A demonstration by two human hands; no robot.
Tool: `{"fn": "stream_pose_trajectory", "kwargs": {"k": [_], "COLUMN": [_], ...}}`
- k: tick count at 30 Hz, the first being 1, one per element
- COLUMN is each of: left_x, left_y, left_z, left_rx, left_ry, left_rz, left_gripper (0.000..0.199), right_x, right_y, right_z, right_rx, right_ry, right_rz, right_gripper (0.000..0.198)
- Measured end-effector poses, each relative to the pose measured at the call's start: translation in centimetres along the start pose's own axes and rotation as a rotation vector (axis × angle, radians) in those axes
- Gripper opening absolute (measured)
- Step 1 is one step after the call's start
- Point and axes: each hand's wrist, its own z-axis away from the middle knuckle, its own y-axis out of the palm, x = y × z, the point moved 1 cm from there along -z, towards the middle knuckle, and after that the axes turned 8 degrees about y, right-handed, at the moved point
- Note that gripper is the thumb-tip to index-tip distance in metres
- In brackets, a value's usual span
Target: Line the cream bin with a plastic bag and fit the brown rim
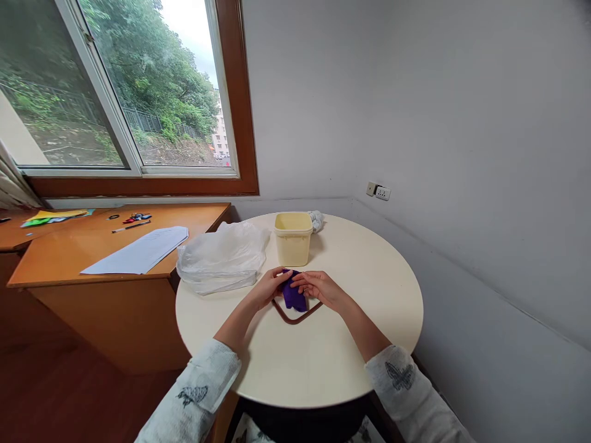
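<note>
Purple cloth [294, 296] is held up between a person's two hands, above the near middle of a round cream desk beneath pale walls [462, 123]. A window [148, 86] in a brown frame fills the upper left, with green trees outside. Below it stands a wooden desk [106, 320], its corner close to the round desk [369, 295]. Pale sleeves [198, 381] printed with dark butterflies reach in from the lower edge. On the round desk's left side lies a clear plastic bag [224, 255], slack and wrinkled; white papers [138, 253] lie across the wooden desk. A cream bin [293, 249] stands upright just beyond the hands, with a crumpled pale bundle [317, 220] behind its right side. The left grip [268, 288] is closed on the cloth's left edge, thumb uppermost. The right grip [322, 288] lays its fingers over the cloth's right side; whether they pinch it cannot be told. Under the cloth, a brown strip [292, 322] bends into a rounded corner pointing toward the wearer. A white socket [383, 193] is set low on the wall, and a pen [131, 227] lies just beyond the papers.
</note>
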Motion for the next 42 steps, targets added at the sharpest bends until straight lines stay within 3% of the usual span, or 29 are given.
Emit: {"fn": "stream_pose_trajectory", "kwargs": {"k": [10, 23, 30, 42], "left_x": [0.0, 0.0, -0.4, -0.1], "left_y": [0.0, -0.2, 0.0, -0.4], "left_z": [0.2, -0.1, 0.2, -0.1], "left_rx": [0.001, 0.021, 0.050, 0.044], "left_ry": [0.014, 0.077, 0.107, 0.107], "left_rz": [-0.034, 0.056, 0.094, 0.102], "left_gripper": [0.035, 0.033, 0.030, 0.027], "right_x": [0.1, -0.6, -0.6, -0.3], "right_y": [0.1, -1.0, -0.4, -0.3], "right_z": [0.1, -1.2, -1.0, -0.6], "right_rx": [0.033, -0.239, -0.186, -0.178], "right_ry": [-0.044, -0.169, -0.084, -0.076], "right_rz": [0.004, -0.042, -0.037, -0.111], "right_gripper": [0.029, 0.027, 0.030, 0.031]}}
